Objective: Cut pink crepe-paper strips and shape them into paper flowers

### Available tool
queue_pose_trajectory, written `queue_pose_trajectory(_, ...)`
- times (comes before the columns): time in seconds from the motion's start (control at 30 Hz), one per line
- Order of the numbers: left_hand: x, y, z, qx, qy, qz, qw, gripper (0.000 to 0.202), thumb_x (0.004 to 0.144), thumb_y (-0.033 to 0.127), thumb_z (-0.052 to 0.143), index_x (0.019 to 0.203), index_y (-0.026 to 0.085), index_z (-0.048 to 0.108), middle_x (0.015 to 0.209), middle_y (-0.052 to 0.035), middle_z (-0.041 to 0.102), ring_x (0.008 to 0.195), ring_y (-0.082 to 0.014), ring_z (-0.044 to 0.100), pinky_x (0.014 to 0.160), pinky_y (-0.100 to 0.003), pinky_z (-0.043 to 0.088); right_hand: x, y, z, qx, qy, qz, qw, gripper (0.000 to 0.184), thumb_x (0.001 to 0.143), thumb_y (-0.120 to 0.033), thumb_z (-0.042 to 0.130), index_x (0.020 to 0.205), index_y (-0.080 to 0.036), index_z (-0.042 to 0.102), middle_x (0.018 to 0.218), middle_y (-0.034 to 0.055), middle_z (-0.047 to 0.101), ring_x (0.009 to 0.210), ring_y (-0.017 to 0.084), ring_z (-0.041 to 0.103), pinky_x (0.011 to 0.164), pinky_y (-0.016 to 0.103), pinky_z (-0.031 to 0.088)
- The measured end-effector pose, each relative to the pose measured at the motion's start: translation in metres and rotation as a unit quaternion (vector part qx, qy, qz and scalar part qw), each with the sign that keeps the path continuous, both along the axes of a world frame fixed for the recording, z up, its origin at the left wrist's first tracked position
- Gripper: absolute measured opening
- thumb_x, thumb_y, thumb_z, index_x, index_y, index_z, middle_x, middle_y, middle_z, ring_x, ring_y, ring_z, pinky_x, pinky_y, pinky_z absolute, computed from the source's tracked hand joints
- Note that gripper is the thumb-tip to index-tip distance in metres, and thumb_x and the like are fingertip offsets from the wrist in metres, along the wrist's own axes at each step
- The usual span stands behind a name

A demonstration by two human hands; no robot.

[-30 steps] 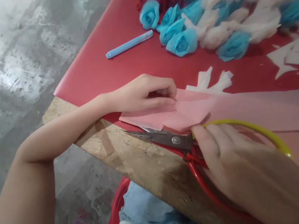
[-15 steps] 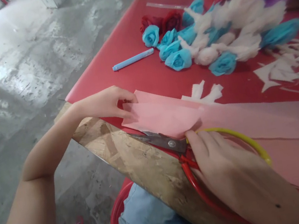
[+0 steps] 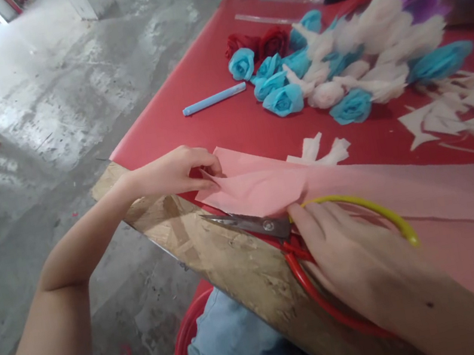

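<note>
My left hand (image 3: 175, 171) pinches the left end of a long strip of pink crepe paper (image 3: 266, 188) near the table's front corner. My right hand (image 3: 344, 250) lies flat with its fingers stretched out on the same paper, holding it down. Under that hand lie scissors (image 3: 256, 223) with grey blades, one red loop and one yellow loop (image 3: 377, 211), blades shut and pointing left. The pink paper runs on to the right under my right forearm.
The table has a red cover (image 3: 220, 129) and a bare chipboard edge (image 3: 233, 263). Farther back lie a pale blue marker (image 3: 213, 99), a heap of blue, red and white paper roses (image 3: 314, 67), and white paper scraps (image 3: 321, 151). Concrete floor (image 3: 46, 100) lies left.
My left hand has slid left along the pink paper to its end and now pinches it, lifting the fold. My right hand stays on the paper and scissors.
</note>
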State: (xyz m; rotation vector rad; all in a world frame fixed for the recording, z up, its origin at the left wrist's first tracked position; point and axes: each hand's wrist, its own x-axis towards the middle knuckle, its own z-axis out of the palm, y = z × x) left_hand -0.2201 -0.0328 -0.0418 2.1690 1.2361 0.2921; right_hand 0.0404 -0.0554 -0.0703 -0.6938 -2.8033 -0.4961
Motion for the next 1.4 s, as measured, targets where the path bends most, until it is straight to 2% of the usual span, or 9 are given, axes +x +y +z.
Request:
queue_pose_trajectory(0.2,-0.002,-0.004,-0.001,-0.006,0.047,0.009,0.999,0.016,0.078,0.027,0.051,0.084,0.013,0.057,0.082,-0.0035,0.059,0.071,-0.0112,0.054,0.061,-0.02,0.04,0.001,0.003,-0.005,-0.009,-0.01,0.014,1.0,0.031,0.062,-0.004,0.039,0.089,-0.003,0.055,0.064,0.0066,0.058,0.057,0.017,0.056,0.042,0.023,0.04)
queue_pose_trajectory(0.5,-0.009,-0.002,-0.002,-0.013,0.049,-0.053,0.997,0.02,0.08,0.026,0.045,0.094,0.013,0.052,0.09,-0.0076,0.054,0.081,-0.015,0.049,0.069,-0.023,0.039,0.004,0.003,-0.006,-0.001,-0.038,0.019,0.999,0.036,0.065,-0.005,0.039,0.098,-0.002,0.052,0.07,0.0088,0.06,0.062,0.017,0.054,0.044,0.022,0.04)
queue_pose_trajectory(0.67,-0.006,-0.003,-0.007,0.024,0.019,-0.037,0.999,0.02,0.082,0.033,0.048,0.079,0.014,0.052,0.076,-0.003,0.051,0.071,-0.012,0.047,0.066,-0.022,0.037,0.004,0.007,-0.005,0.0,-0.022,0.024,0.999,0.034,0.065,-0.003,0.037,0.095,-0.001,0.054,0.067,0.0087,0.059,0.06,0.017,0.055,0.04,0.023,0.037)
queue_pose_trajectory(0.77,-0.003,-0.002,-0.011,0.043,0.021,-0.016,0.999,0.021,0.083,0.033,0.047,0.073,0.014,0.05,0.069,-0.0001,0.045,0.063,-0.0101,0.043,0.06,-0.021,0.035,0.006,0.009,-0.005,0.005,-0.023,0.047,0.999,0.031,0.068,-0.004,0.037,0.094,-0.001,0.053,0.067,0.0084,0.058,0.06,0.017,0.054,0.042,0.023,0.037)
queue_pose_trajectory(0.9,-0.002,-0.002,-0.014,0.051,0.027,-0.002,0.998,0.025,0.083,0.035,0.047,0.066,0.015,0.046,0.067,0.0002,0.044,0.062,-0.0104,0.043,0.059,-0.021,0.035,0.007,0.009,-0.003,0.027,-0.014,0.04,0.999,0.026,0.069,-0.003,0.037,0.089,-0.004,0.054,0.063,0.0072,0.056,0.058,0.016,0.052,0.047,0.024,0.037)
queue_pose_trajectory(1.13,-0.001,-0.002,-0.015,0.053,0.007,-0.003,0.999,0.025,0.082,0.032,0.048,0.063,0.016,0.042,0.064,0.0009,0.042,0.062,-0.0106,0.042,0.059,-0.022,0.035,0.009,0.005,-0.005,0.023,-0.015,0.03,0.999,0.025,0.073,-0.002,0.038,0.093,-0.003,0.052,0.062,0.005,0.053,0.059,0.016,0.049,0.053,0.026,0.036)
queue_pose_trajectory(1.3,-0.001,-0.002,-0.017,0.067,-0.005,0.007,0.998,0.024,0.081,0.03,0.05,0.063,0.016,0.042,0.065,0.0015,0.041,0.06,-0.0096,0.04,0.057,-0.021,0.033,0.006,0.005,-0.008,0.006,-0.001,0.006,1.0,0.026,0.069,-0.002,0.037,0.09,-0.007,0.052,0.067,0.0058,0.054,0.058,0.015,0.049,0.048,0.024,0.034)
queue_pose_trajectory(1.4,-0.001,-0.003,-0.019,0.08,-0.019,0.003,0.997,0.024,0.08,0.031,0.051,0.063,0.015,0.044,0.063,0.0018,0.041,0.059,-0.0092,0.04,0.055,-0.02,0.033,0.002,0.006,-0.006,-0.002,0.0,0.015,1.0,0.024,0.066,-0.002,0.039,0.086,-0.007,0.052,0.066,0.0077,0.054,0.057,0.016,0.049,0.045,0.025,0.032)
